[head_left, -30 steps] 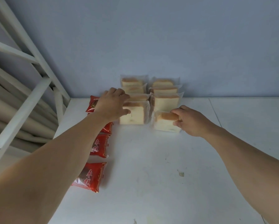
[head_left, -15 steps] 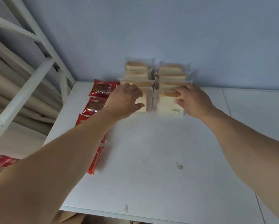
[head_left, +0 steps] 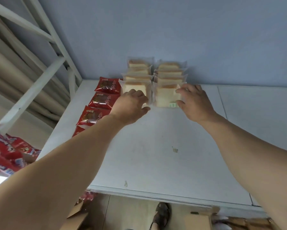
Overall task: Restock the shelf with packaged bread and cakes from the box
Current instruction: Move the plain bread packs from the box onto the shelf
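At the far left, below the shelf level, lies a heap of red snack bags (head_left: pixel 8 151). On the white shelf (head_left: pixel 156 155) a column of red cake packets (head_left: pixel 99 103) runs front to back along its left edge. Just to their right stand two rows of clear-wrapped bread slices, upright and stacked back toward the blue wall (head_left: pixel 172 30). The left hand (head_left: pixel 131 108) rests against the front pack of the left bread row (head_left: pixel 136 87), fingers curled loosely and thumb out; whether it grips the wrapper or merely presses it I cannot tell. The right hand (head_left: pixel 194 103) is half open, fingertips touching the right edge of the front pack of the right bread row (head_left: pixel 166 95), not closed around it. The step looks like squaring up packs just placed. Next, judging by the task, both hands should let go and reach down to the cardboard box (head_left: pixel 79 218) under the shelf's front edge for more.
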